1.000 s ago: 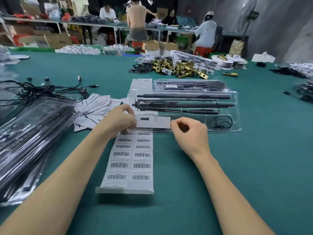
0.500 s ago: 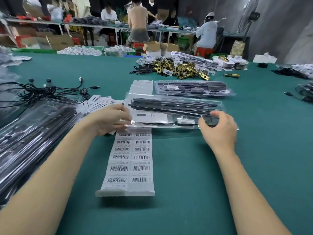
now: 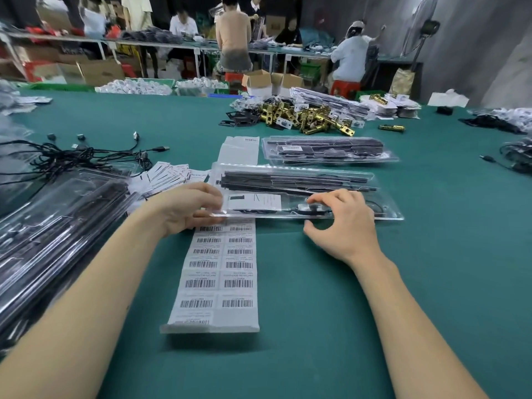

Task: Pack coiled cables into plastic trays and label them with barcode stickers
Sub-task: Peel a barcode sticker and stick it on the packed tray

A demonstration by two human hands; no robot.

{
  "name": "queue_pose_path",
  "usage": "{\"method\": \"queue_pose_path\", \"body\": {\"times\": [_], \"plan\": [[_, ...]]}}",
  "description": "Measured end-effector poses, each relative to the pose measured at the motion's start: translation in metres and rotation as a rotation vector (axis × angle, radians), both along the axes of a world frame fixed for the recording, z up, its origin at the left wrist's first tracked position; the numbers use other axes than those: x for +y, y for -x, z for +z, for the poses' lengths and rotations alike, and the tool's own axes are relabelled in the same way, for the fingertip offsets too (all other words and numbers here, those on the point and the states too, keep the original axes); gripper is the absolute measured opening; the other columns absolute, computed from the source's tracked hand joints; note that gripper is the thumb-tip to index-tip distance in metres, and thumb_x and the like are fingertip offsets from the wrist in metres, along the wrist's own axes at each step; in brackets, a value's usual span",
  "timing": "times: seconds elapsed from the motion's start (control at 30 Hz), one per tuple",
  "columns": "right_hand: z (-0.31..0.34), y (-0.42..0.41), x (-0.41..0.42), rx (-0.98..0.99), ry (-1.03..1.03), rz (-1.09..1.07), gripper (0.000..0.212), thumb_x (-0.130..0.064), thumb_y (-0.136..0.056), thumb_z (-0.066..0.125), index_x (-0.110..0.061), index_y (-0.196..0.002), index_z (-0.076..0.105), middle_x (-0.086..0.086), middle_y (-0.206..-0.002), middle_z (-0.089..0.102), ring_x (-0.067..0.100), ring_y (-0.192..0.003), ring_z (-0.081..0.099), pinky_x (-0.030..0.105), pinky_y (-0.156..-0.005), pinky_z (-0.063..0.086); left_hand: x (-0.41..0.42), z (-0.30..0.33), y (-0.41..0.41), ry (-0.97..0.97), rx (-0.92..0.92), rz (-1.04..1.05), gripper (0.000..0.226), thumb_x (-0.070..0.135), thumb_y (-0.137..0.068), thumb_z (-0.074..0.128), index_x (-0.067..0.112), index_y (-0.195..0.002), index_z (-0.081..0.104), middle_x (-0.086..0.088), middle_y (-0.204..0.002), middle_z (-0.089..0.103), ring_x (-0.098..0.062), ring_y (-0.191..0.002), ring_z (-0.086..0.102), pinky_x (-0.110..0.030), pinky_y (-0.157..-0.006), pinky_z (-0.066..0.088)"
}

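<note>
A clear plastic tray lies across the middle of the green table, holding black rods, a coiled cable and a white card. My left hand grips the tray's near left corner, thumb on top. My right hand pinches the tray's near edge around its middle, curled fingertips on the lid and thumb just below the rim. A sheet of barcode stickers runs from under the tray toward me. A second packed tray with a sticker on it lies behind.
A stack of filled clear trays lies at my left, with loose black cables and a heap of white cards behind it. Brass hardware is piled further back. Several people work at a far table.
My hands left the white card and took hold of the tray's near edge. The right hand then slid left along that edge toward the middle.
</note>
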State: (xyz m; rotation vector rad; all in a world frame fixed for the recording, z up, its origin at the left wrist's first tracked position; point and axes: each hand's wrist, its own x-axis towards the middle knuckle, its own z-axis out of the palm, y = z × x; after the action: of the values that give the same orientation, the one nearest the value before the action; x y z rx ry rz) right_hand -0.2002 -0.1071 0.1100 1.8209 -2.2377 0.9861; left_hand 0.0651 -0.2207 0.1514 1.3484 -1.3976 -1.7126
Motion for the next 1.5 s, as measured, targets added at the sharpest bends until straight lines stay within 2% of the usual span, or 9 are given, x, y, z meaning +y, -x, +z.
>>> {"method": "queue_pose_path", "body": {"times": [0.2, 0.3, 0.37, 0.5, 0.6, 0.67, 0.93, 1.33, 1.5], "plan": [[-0.002, -0.006, -0.004, 0.061, -0.03, -0.033, 0.03, -0.049, -0.076, 0.07, -0.042, -0.105, 0.067, -0.016, -0.1, 0.054, 0.013, -0.109, 0.042, 0.041, -0.104, 0.035, 0.003, 0.0, 0.0, 0.112, -0.181, 0.03, 0.009, 0.004, -0.092, 0.067, 0.004, -0.1, 0.066, -0.006, -0.076, 0.077, -0.017, -0.066, 0.075, -0.02, -0.052, 0.056], [-0.003, -0.006, -0.004, 0.069, -0.047, -0.04, 0.03, -0.051, -0.077, 0.067, -0.043, -0.105, 0.066, -0.016, -0.102, 0.054, 0.012, -0.11, 0.041, 0.04, -0.104, 0.033, -0.001, 0.0, -0.002, 0.463, -0.636, 0.0, 0.022, 0.026, -0.09, 0.071, 0.011, -0.104, 0.064, -0.001, -0.093, 0.075, -0.017, -0.075, 0.074, -0.033, -0.068, 0.057], [-0.004, -0.006, -0.004, 0.079, -0.058, -0.043, 0.03, -0.053, -0.077, 0.066, -0.043, -0.105, 0.064, -0.016, -0.102, 0.054, 0.012, -0.11, 0.041, 0.039, -0.105, 0.032, -0.002, 0.001, -0.001, 0.776, -0.827, -0.033, 0.034, 0.034, -0.086, 0.073, 0.018, -0.114, 0.063, 0.002, -0.107, 0.067, -0.017, -0.086, 0.064, -0.031, -0.079, 0.049], [-0.006, -0.008, -0.004, 0.084, -0.053, -0.043, 0.035, -0.06, -0.074, 0.064, -0.043, -0.105, 0.061, -0.016, -0.101, 0.053, 0.011, -0.109, 0.04, 0.037, -0.105, 0.029, 0.008, 0.009, 0.009, 1.039, -0.624, -0.39, 0.044, 0.051, -0.079, 0.077, 0.036, -0.119, 0.068, 0.018, -0.117, 0.065, 0.006, -0.101, 0.054, -0.003, -0.084, 0.036], [-0.008, -0.009, -0.004, 0.082, -0.046, -0.05, 0.038, -0.062, -0.073, 0.065, -0.042, -0.105, 0.061, -0.014, -0.102, 0.053, 0.012, -0.111, 0.041, 0.038, -0.106, 0.029, 0.017, 0.001, 0.023, 1.132, -0.662, -0.516, 0.039, 0.051, -0.084, 0.072, 0.041, -0.121, 0.068, 0.02, -0.123, 0.061, -0.001, -0.116, 0.05, -0.024, -0.103, 0.04], [-0.008, -0.009, -0.004, 0.08, -0.046, -0.052, 0.039, -0.063, -0.073, 0.065, -0.042, -0.105, 0.062, -0.014, -0.101, 0.053, 0.013, -0.111, 0.042, 0.038, -0.106, 0.03, 0.022, -0.007, 0.031, 1.142, -0.708, -0.54, 0.036, 0.048, -0.086, 0.071, 0.04, -0.121, 0.068, 0.02, -0.125, 0.059, -0.006, -0.12, 0.048, -0.033, -0.104, 0.041], [-0.005, -0.012, -0.004, 0.134, -0.065, -0.052, 0.044, -0.073, -0.072, 0.059, -0.041, -0.102, 0.063, -0.016, -0.099, 0.053, 0.011, -0.111, 0.042, 0.038, -0.102, 0.028, 0.027, -0.021, 0.044, 1.271, -0.763, -0.391, 0.029, 0.045, -0.086, 0.069, 0.032, -0.11, 0.06, 0.012, -0.119, 0.056, -0.017, -0.117, 0.046, -0.041, -0.101, 0.04], [-0.003, -0.027, 0.001, 0.173, -0.042, -0.014, 0.044, -0.071, -0.073, 0.061, -0.038, -0.102, 0.065, -0.017, -0.098, 0.057, 0.013, -0.108, 0.045, 0.035, -0.091, 0.034, 0.021, -0.027, 0.046, 1.282, -0.802, -0.403, 0.043, 0.051, -0.088, 0.064, 0.035, -0.127, 0.056, 0.013, -0.131, 0.052, -0.015, -0.122, 0.045, -0.037, -0.101, 0.038], [-0.007, -0.028, 0.005, 0.115, -0.011, 0.016, 0.052, -0.065, -0.073, 0.068, -0.032, -0.113, 0.066, -0.012, -0.106, 0.059, 0.014, -0.109, 0.048, 0.035, -0.098, 0.039, 0.023, -0.029, 0.053, 1.277, -0.813, -0.45, 0.052, 0.052, -0.091, 0.059, 0.035, -0.14, 0.051, 0.016, -0.14, 0.049, -0.012, -0.127, 0.042, -0.038, -0.106, 0.038]]}}
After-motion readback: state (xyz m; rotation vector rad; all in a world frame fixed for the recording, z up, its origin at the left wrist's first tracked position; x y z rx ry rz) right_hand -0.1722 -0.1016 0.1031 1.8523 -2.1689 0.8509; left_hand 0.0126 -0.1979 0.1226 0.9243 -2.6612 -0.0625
